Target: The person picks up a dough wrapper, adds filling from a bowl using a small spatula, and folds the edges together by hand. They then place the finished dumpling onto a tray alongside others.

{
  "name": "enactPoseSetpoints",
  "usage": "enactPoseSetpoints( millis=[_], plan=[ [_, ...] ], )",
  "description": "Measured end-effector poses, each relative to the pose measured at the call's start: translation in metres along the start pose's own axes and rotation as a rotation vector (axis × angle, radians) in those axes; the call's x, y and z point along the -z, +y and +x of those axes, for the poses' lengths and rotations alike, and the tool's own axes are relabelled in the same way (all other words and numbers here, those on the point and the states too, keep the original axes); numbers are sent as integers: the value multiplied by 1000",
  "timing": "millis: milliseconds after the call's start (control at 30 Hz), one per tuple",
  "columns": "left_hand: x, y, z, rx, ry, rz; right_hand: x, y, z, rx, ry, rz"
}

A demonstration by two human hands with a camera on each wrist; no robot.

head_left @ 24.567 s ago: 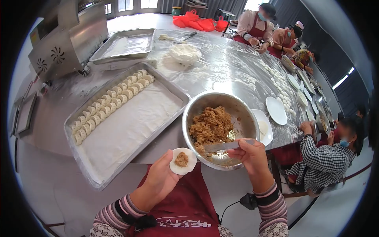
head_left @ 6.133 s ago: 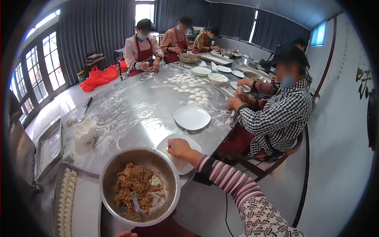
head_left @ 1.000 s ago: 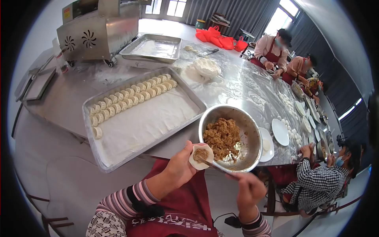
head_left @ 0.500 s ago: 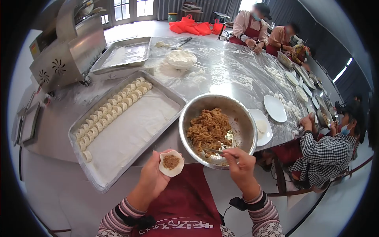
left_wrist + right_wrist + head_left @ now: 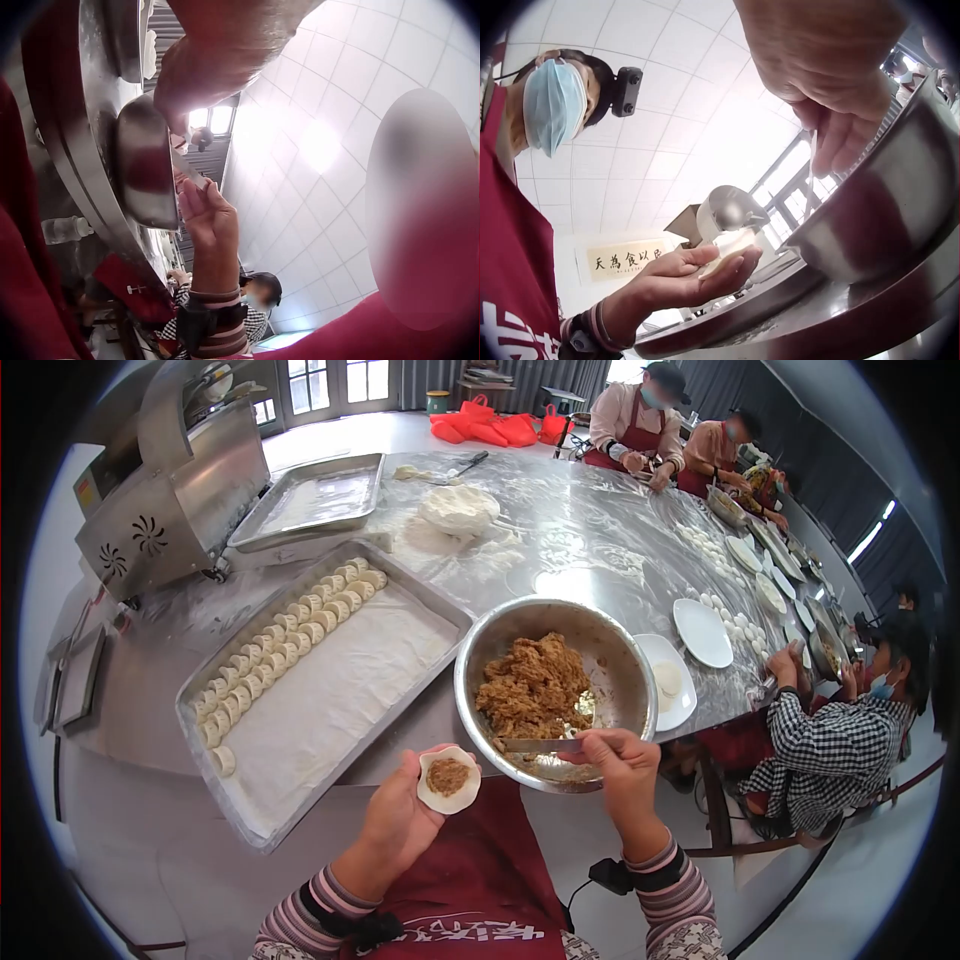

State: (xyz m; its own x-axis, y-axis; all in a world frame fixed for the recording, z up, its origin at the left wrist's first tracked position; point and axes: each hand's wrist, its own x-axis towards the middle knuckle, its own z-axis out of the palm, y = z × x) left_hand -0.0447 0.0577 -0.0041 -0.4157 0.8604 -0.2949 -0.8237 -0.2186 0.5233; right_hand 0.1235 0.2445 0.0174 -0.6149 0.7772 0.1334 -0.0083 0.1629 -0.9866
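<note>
Around eight o'clock from the steel bowl (image 5: 625,660), the left hand (image 5: 395,820) holds a dough wrapper (image 5: 450,805), thumb at its edge, brown filling (image 5: 447,776) sitting mid-disc. Over at five, the right hand (image 5: 622,768) grips a metal spatula (image 5: 540,745), blade hanging over the bowl's near inside. And that bowl is the big obstacle, planted squarely between the lined tray (image 5: 428,586) at nine, carrying rows of pleated dumplings (image 5: 285,645), and the white plate (image 5: 683,710) at three with round dough on it! Up at two, another plate (image 5: 703,632), dough pieces (image 5: 738,625) just past it. Flour mound (image 5: 458,508) at eleven; a second tray (image 5: 315,500) and a steel machine (image 5: 180,485) crowd ten. Beyond the plates, a person in a checked shirt (image 5: 835,735) sits at three; an aproned person (image 5: 640,425) stands at one.
</note>
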Motion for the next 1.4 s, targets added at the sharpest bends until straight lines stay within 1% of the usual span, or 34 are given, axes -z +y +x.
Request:
enactPoseSetpoints(
  millis=[33,67,100,167,233,300,400,433,500,533,600,633,700,767,833,867,900,933,967,1000,1033,1100,1133,1200,1233,1300,1333,1367,1400],
  plan=[
    [-2,0,1,-2,-1,-5,3,-5,3,-56,41,113],
    [-4,0,2,-4,-2,-10,4,-9,4,-55,81,173],
    [-6,1,4,-13,-2,-16,5,-12,4,-50,71,169],
    [-7,2,7,10,-102,-30,6,-19,0,-79,133,292],
    [-10,1,14,2,-113,-70,-3,-33,-15,-68,123,268],
    [-12,-3,18,-17,-128,-120,-13,-40,-35,626,-146,-337],
    [-11,-10,25,-8,-112,-136,-24,-32,-49,1063,-436,-798],
    [-11,-11,26,-17,-111,-141,-28,-33,-55,1138,-482,-879],
    [-10,-12,26,8,-67,-150,-29,-29,-65,1184,-499,-916],
    [-11,-11,23,3,-81,-140,-26,-30,-67,1189,-506,-915],
    [-9,-11,22,-8,-75,-136,-19,-33,-70,1141,-454,-837],
    [-8,-12,22,-13,-71,-127,-18,-35,-68,1141,-456,-839],
    [-10,-12,21,-6,-88,-139,-18,-39,-62,1123,-396,-876],
    [-11,-12,21,-1,-104,-145,-22,-42,-59,1115,-425,-895],
    [-8,-11,22,-17,-81,-145,-25,-39,-58,1105,-506,-904],
    [-5,-10,23,-18,-80,-143,-24,-40,-60,1089,-485,-845],
    [1,-10,23,-58,-64,-138,-21,-40,-57,1084,-480,-846],
    [5,-10,24,-90,-52,-133,-17,-41,-52,1064,-363,-857],
    [4,-8,22,-71,-60,-130,-13,-41,-48,1041,-243,-872],
    [2,-4,17,-92,-44,-64,-14,-40,-36,981,-153,-825],
    [0,-1,13,-117,-28,2,-11,-23,-23,968,-79,-722],
    [0,-3,7,-99,-29,31,-11,-8,-11,778,-149,-848],
    [-1,-5,3,-92,-59,41,-14,-1,-6,774,-147,-841],
    [-1,-3,-7,-89,-81,60,-24,6,-4,762,-339,-1137],
    [-1,-1,-11,-68,-102,43,-29,2,-7,768,-341,-1128],
    [1,1,-22,-51,-110,16,-38,-16,-23,721,-281,-1307],
    [2,4,-25,-7,-137,-10,-42,-27,-30,743,-266,-1266],
    [3,5,-29,36,-166,-38,-46,-27,-37,746,-276,-1263],
    [7,3,-32,32,-161,-44,-49,-25,-47,861,-265,-1063]
  ],
)
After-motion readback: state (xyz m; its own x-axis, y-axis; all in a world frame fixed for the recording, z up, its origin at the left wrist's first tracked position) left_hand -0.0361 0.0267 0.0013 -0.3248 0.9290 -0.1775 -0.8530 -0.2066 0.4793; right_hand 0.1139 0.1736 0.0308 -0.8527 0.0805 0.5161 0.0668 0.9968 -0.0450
